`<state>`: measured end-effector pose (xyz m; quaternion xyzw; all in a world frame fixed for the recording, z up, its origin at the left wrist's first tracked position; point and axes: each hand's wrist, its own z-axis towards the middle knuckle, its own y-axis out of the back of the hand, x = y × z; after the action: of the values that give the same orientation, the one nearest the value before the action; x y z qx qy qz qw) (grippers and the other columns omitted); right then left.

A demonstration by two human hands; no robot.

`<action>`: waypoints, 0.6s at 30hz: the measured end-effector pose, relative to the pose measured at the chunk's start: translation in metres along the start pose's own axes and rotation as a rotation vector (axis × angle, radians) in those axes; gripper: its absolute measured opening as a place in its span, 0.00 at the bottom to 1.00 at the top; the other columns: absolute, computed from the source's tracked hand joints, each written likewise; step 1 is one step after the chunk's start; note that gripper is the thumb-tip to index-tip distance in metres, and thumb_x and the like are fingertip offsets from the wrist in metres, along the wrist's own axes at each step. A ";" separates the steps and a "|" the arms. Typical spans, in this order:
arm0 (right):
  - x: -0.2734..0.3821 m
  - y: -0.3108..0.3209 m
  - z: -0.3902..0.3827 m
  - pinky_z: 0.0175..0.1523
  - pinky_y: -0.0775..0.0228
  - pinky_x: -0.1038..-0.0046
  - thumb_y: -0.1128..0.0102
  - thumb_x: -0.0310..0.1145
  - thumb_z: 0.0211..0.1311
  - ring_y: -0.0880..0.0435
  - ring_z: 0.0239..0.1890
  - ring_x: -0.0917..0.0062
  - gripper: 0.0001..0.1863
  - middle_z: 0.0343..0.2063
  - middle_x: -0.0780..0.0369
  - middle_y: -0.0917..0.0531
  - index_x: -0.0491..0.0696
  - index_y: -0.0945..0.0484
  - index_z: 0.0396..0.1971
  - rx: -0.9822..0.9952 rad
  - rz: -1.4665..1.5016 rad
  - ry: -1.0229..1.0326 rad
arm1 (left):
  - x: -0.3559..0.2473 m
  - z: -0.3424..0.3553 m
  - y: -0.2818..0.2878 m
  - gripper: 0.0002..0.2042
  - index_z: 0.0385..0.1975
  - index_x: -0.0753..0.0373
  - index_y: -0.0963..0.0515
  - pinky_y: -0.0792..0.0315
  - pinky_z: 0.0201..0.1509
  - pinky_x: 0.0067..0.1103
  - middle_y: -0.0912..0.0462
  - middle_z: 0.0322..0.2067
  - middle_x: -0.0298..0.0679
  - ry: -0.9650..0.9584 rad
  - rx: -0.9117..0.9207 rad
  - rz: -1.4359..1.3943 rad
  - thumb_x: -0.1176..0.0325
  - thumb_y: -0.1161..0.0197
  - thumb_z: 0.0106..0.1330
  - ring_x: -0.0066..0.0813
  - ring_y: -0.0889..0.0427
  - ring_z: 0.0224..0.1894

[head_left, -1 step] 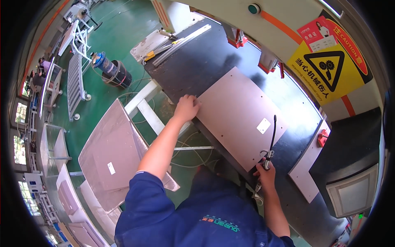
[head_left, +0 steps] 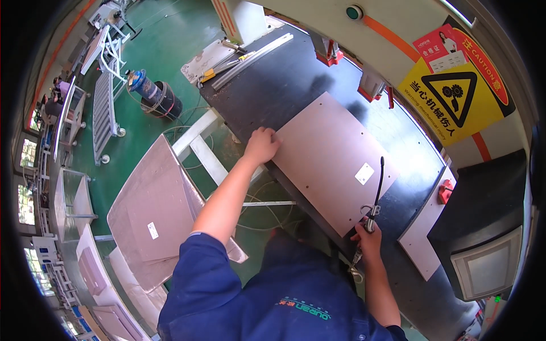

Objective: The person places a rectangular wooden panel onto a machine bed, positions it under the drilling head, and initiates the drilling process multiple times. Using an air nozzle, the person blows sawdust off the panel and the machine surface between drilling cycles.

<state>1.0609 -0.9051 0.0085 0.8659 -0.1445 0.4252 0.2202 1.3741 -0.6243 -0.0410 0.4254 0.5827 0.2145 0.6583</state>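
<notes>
A flat pinkish-brown panel (head_left: 335, 153) with small holes and a white label (head_left: 364, 174) lies on a black machine table. At the panel's near-left corner is my left hand (head_left: 262, 145), its fingers bent against the edge. My right hand (head_left: 368, 238) is wrapped round a silver air blow gun (head_left: 372, 219). The gun's thin black nozzle points away from me, over the panel's right end beside the label. Part of the gun is hidden in my fingers.
Another labelled panel rests on a stack (head_left: 153, 199) left of me. Metal rails (head_left: 253, 61) lie on the table's far-left end. Red-footed clamps (head_left: 372, 85) hang along the back. A narrow board (head_left: 424, 238) and a monitor (head_left: 488, 264) stand right. Hoses cross the green floor.
</notes>
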 end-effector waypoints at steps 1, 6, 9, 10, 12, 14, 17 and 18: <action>0.004 -0.001 0.000 0.18 0.37 0.80 0.39 0.30 0.58 0.20 0.19 0.79 0.22 0.23 0.65 0.22 0.40 0.27 0.53 0.001 0.077 -0.053 | -0.005 0.011 -0.003 0.18 0.42 0.66 0.22 0.30 0.52 0.36 0.24 0.42 0.50 -0.025 -0.006 0.005 0.56 0.39 0.61 0.50 0.26 0.48; 0.031 -0.009 0.001 0.17 0.38 0.81 0.40 0.30 0.58 0.19 0.19 0.79 0.17 0.24 0.65 0.21 0.40 0.26 0.47 -0.090 0.204 -0.064 | -0.036 0.076 -0.022 0.23 0.43 0.65 0.22 0.32 0.56 0.39 0.24 0.46 0.50 0.001 0.089 0.104 0.50 0.40 0.60 0.54 0.28 0.51; 0.045 -0.005 0.025 0.18 0.36 0.81 0.41 0.30 0.59 0.19 0.19 0.79 0.23 0.26 0.64 0.21 0.39 0.29 0.54 -0.052 0.180 -0.129 | -0.020 0.129 -0.056 0.25 0.45 0.65 0.23 0.34 0.59 0.41 0.27 0.50 0.51 -0.077 0.097 0.155 0.48 0.40 0.59 0.55 0.30 0.54; 0.051 -0.007 0.034 0.18 0.36 0.81 0.41 0.30 0.59 0.20 0.19 0.79 0.25 0.25 0.64 0.22 0.39 0.30 0.56 -0.012 0.181 -0.118 | -0.004 0.144 -0.070 0.26 0.47 0.65 0.24 0.35 0.61 0.42 0.28 0.52 0.52 -0.153 0.101 0.220 0.48 0.40 0.59 0.54 0.31 0.56; 0.043 0.006 0.048 0.18 0.34 0.81 0.42 0.28 0.59 0.21 0.17 0.80 0.28 0.22 0.64 0.23 0.40 0.34 0.61 -0.046 0.246 -0.145 | -0.067 0.147 -0.068 0.26 0.48 0.63 0.24 0.35 0.61 0.42 0.28 0.53 0.50 -0.137 0.157 0.109 0.47 0.40 0.59 0.54 0.31 0.56; 0.049 0.002 0.055 0.18 0.34 0.80 0.43 0.28 0.59 0.21 0.16 0.79 0.30 0.21 0.63 0.23 0.41 0.37 0.62 -0.060 0.282 -0.150 | -0.078 0.155 -0.057 0.25 0.49 0.59 0.23 0.36 0.62 0.41 0.28 0.55 0.47 0.024 0.147 0.000 0.48 0.40 0.59 0.52 0.31 0.57; 0.053 -0.001 0.064 0.18 0.33 0.79 0.43 0.27 0.58 0.22 0.15 0.78 0.35 0.21 0.63 0.24 0.43 0.43 0.66 -0.063 0.351 -0.150 | -0.049 0.172 -0.059 0.22 0.48 0.59 0.21 0.36 0.62 0.40 0.26 0.53 0.47 0.057 0.086 -0.040 0.51 0.41 0.60 0.52 0.30 0.57; 0.057 -0.001 0.069 0.18 0.33 0.80 0.43 0.27 0.58 0.22 0.15 0.78 0.35 0.21 0.63 0.24 0.43 0.43 0.67 -0.043 0.369 -0.138 | -0.048 0.170 -0.056 0.21 0.46 0.61 0.21 0.33 0.59 0.37 0.23 0.48 0.49 -0.038 0.029 -0.041 0.53 0.39 0.59 0.50 0.26 0.53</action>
<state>1.1411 -0.9427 0.0164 0.8469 -0.3245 0.3949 0.1466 1.5126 -0.7450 -0.0653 0.4272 0.5817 0.1842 0.6673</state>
